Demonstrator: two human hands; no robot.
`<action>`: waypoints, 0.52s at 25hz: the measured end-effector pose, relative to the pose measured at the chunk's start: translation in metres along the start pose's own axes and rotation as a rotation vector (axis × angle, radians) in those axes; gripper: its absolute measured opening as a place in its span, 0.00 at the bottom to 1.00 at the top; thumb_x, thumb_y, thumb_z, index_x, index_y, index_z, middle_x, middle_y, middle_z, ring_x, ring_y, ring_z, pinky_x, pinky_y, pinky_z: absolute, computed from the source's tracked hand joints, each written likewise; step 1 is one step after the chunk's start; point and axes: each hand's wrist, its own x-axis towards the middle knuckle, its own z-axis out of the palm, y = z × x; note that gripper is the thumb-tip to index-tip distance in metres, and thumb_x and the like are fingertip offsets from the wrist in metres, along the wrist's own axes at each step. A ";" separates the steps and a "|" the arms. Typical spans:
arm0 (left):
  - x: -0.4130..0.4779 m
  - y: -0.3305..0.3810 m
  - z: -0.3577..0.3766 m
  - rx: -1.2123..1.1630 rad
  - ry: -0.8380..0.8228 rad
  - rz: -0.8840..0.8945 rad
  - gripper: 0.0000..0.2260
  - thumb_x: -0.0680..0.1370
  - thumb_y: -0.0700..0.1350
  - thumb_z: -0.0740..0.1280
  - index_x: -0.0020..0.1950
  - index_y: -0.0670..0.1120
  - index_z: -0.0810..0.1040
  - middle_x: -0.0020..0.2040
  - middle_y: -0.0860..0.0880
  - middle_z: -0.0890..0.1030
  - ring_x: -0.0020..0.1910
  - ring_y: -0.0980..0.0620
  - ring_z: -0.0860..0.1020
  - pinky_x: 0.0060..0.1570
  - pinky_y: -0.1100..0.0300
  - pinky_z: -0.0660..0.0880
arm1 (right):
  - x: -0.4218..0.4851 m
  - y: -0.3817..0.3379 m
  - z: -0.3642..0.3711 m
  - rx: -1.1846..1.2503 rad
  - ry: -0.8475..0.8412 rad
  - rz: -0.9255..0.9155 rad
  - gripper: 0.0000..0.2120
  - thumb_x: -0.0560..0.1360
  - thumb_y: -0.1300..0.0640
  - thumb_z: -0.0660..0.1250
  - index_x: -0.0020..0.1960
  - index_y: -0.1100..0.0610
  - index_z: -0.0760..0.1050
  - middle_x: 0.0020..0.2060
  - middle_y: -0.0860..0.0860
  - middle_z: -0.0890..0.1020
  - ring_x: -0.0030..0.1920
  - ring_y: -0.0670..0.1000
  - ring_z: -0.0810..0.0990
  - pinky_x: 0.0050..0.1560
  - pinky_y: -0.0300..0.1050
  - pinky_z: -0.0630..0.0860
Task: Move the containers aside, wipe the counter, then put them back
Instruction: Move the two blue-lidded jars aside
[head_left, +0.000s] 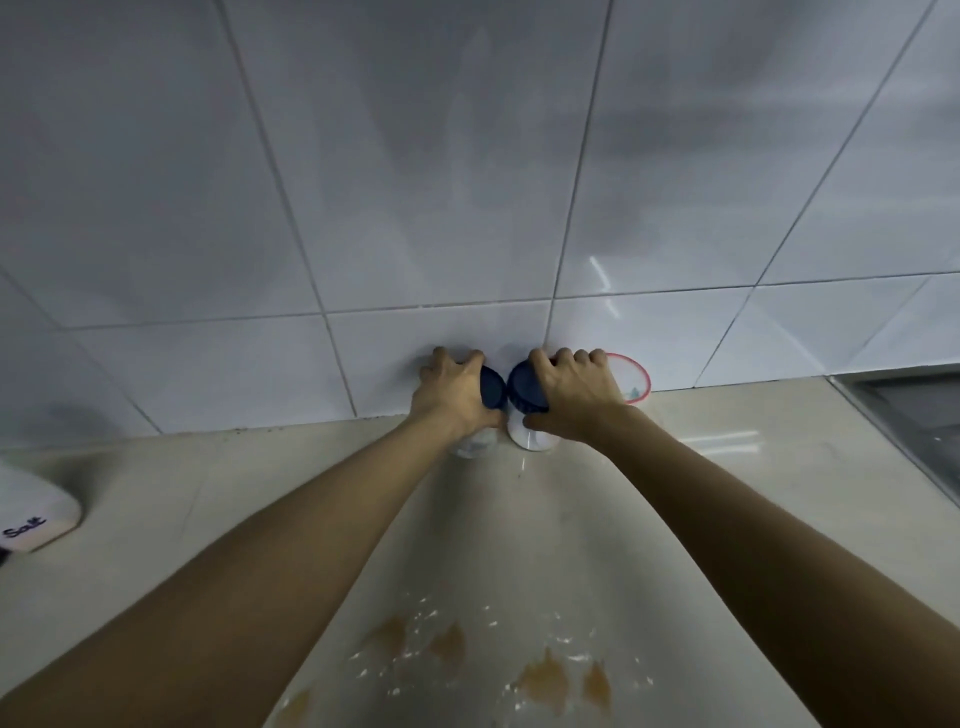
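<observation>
Beige counter (675, 519), brown-stained, under white tiled wall (467, 182); fingers (470, 360) around two blue-lidded containers (524, 387).

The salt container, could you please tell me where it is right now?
In the head view, the salt container sits at the far left edge of the counter, near the tiled wall, well left of both hands.
</observation>
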 end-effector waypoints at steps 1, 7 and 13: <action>0.003 -0.001 0.000 0.003 -0.011 0.004 0.34 0.67 0.56 0.74 0.68 0.50 0.65 0.67 0.40 0.63 0.63 0.38 0.68 0.59 0.47 0.75 | 0.000 0.002 -0.001 0.001 0.008 -0.006 0.38 0.65 0.39 0.72 0.66 0.56 0.64 0.57 0.60 0.77 0.55 0.62 0.76 0.58 0.55 0.70; -0.017 -0.062 -0.040 -0.001 -0.112 -0.014 0.37 0.62 0.54 0.75 0.67 0.46 0.67 0.66 0.45 0.65 0.59 0.43 0.73 0.54 0.54 0.76 | -0.006 -0.026 -0.022 0.333 0.025 -0.056 0.45 0.57 0.44 0.79 0.67 0.57 0.65 0.57 0.59 0.69 0.51 0.60 0.76 0.49 0.54 0.80; -0.103 -0.191 -0.096 0.103 -0.158 -0.021 0.39 0.60 0.52 0.76 0.69 0.50 0.67 0.63 0.48 0.69 0.61 0.43 0.71 0.60 0.48 0.75 | 0.001 -0.148 -0.051 0.520 -0.060 -0.159 0.43 0.58 0.43 0.77 0.66 0.57 0.66 0.60 0.57 0.72 0.57 0.60 0.73 0.53 0.52 0.77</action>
